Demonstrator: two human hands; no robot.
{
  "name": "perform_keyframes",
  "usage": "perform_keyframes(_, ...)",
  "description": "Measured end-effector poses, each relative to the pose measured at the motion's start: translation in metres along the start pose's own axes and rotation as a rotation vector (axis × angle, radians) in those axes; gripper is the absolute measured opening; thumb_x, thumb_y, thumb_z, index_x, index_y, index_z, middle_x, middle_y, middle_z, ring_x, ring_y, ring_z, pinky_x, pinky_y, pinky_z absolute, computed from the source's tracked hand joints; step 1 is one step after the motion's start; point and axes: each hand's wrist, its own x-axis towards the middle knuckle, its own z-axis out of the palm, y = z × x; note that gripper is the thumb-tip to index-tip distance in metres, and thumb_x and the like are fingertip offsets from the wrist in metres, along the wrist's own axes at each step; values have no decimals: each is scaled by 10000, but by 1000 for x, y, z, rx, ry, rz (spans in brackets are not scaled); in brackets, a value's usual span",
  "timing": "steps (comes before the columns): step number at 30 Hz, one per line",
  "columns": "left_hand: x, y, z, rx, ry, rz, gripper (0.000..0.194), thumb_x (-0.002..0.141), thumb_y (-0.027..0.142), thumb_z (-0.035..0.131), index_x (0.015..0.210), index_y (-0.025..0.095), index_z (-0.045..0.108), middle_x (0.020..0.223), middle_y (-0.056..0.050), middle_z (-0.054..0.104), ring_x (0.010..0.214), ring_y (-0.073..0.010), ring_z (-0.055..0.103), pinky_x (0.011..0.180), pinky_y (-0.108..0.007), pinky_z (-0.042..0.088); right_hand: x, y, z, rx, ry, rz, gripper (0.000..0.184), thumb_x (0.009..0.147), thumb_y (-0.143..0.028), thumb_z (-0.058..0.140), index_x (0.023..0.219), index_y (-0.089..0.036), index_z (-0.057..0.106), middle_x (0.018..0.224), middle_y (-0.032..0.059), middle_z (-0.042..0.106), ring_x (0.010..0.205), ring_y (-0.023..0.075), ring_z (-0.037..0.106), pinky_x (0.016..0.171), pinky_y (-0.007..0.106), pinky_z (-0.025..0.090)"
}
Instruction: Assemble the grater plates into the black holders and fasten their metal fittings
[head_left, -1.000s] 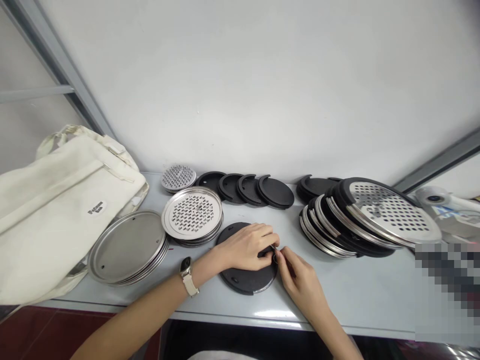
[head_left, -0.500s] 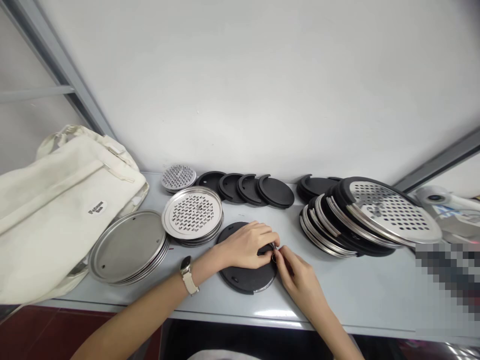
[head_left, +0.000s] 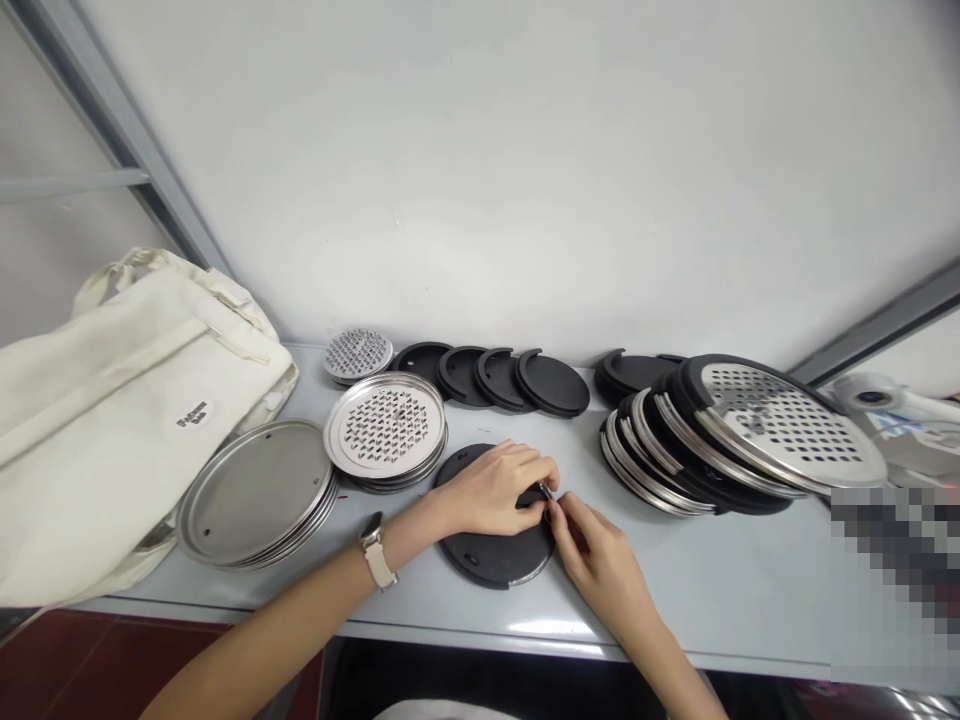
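Observation:
My left hand lies across a round black disc on the table, covering much of its top. Its thumb and index finger close around a small shiny metal piece at the disc's right edge. From the right, my right hand meets it there, thumb and fingers pinched at the same piece. Fingertips hide most of that piece, so its kind cannot be made out. A thin bright metal rim shows along the disc's lower right edge, and slots show in its left part.
Left of the disc stand a stack of perforated metal grater discs and a stack of plain metal discs. Black notched discs line the wall. A leaning pile of black-rimmed grater discs stands right; a cream bag lies far left.
Both hands stay almost in place. A small ring-like loop between the fingertips showed earlier and is now mostly covered, as the fingers shift slightly on the metal piece.

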Motion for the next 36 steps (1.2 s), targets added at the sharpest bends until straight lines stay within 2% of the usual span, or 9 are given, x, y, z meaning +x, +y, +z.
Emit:
perform_keyframes(10,1,-1,1,-15,19,-16,187,737,106,558,877,193,471,867,-10,593,849,-170,551,858,-299,410,0,0,0,-19,12,-12,248,949,-290,380,711,-221,397,581,-24,460,535,126,457,498,229,320)
perform_keyframes(36,1,1,-3,-187,-29,-46,203,721,62,531,849,198,453,861,-3,557,827,-148,540,794,-268,434,-1,-1,-1,-47,18,-47,263,936,-281,397,681,-216,410,554,-27,444,529,124,458,500,233,313)
